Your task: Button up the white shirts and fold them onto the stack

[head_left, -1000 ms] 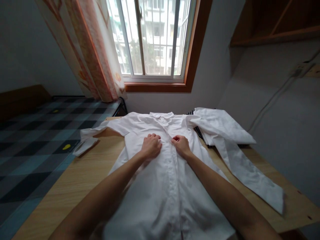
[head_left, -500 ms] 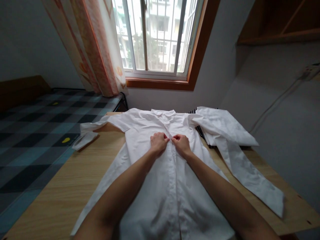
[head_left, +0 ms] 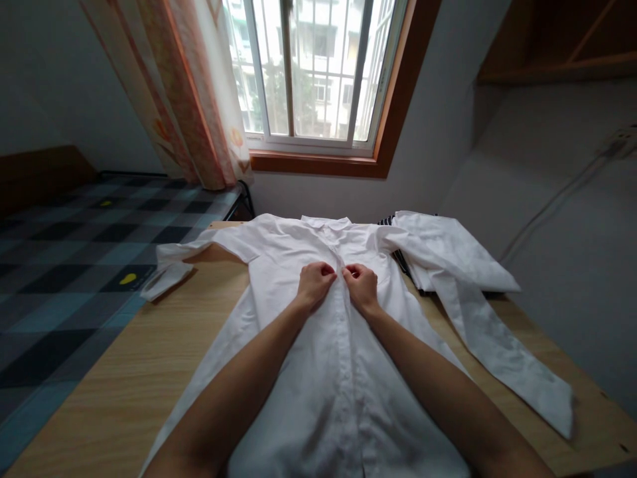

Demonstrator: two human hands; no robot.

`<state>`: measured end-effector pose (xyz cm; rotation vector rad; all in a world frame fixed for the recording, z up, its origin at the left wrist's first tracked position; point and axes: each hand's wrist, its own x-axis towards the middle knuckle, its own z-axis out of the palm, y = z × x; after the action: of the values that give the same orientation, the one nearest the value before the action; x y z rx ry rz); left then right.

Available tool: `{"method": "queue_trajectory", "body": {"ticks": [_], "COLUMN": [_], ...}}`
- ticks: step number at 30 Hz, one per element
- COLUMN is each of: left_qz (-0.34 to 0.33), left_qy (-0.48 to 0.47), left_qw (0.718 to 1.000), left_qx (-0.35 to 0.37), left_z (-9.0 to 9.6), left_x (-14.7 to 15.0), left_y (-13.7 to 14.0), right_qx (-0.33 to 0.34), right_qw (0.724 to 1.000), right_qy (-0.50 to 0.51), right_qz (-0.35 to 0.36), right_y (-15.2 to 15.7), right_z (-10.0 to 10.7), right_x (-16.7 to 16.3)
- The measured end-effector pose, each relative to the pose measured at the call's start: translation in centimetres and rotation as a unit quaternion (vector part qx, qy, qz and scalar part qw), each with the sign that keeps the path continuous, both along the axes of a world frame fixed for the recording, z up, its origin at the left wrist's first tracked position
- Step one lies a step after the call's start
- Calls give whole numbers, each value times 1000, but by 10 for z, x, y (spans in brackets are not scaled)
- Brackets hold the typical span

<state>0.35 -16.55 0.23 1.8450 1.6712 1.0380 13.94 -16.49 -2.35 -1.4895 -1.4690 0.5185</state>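
Observation:
A white long-sleeved shirt (head_left: 288, 338) lies front side up on a wooden table, its collar toward the window and its sleeves spread to both sides. At chest height on the button strip, my left hand (head_left: 317, 282) pinches the strip's left side with thumb and forefinger. My right hand (head_left: 360, 285) pinches the cloth just right of it, the fingertips of both hands almost meeting. Several small buttons run down the strip below my hands. Any button between my fingers is too small to make out.
Folded white and striped clothes (head_left: 448, 245) are stacked at the table's back right, partly under the right sleeve. The wooden table (head_left: 114, 398) borders a bed with a checked cover (head_left: 64, 285) on the left. Beyond stand a curtain (head_left: 189, 99) and a barred window (head_left: 318, 79).
My hands stay at the same place on the button strip, with only slight finger movement. The shirt lies as before; the view has shifted a little.

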Motion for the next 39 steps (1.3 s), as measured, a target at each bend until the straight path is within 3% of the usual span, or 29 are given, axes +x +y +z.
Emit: {"method": "queue_trajectory", "body": {"ticks": [5, 15, 23, 30, 35, 39], "left_qz": [-4, 0, 7, 19, 46, 72], "left_qy": [-27, -161, -137, -175, -224, -293], "left_qw": [1000, 984, 989, 981, 962, 932], "left_qx": [-8, -70, -55, -87, -150, -200], "left_z": [-4, -13, -14, -13, -6, 0], "left_x": [-1, -4, -4, -2, 1, 5], "left_y": [2, 8, 11, 7, 5, 4], "right_qx": [-15, -23, -47, -60, -27, 15], "right_qw": [999, 998, 995, 987, 992, 984], "right_qy": [-14, -35, 12, 28, -26, -156], "right_qz": [43, 56, 88, 145, 118, 83], "right_y": [-1, -2, 0, 6, -1, -11], "right_z": [0, 2, 2, 1, 4, 7], "right_x": [-4, -3, 1, 9, 3, -6]}}
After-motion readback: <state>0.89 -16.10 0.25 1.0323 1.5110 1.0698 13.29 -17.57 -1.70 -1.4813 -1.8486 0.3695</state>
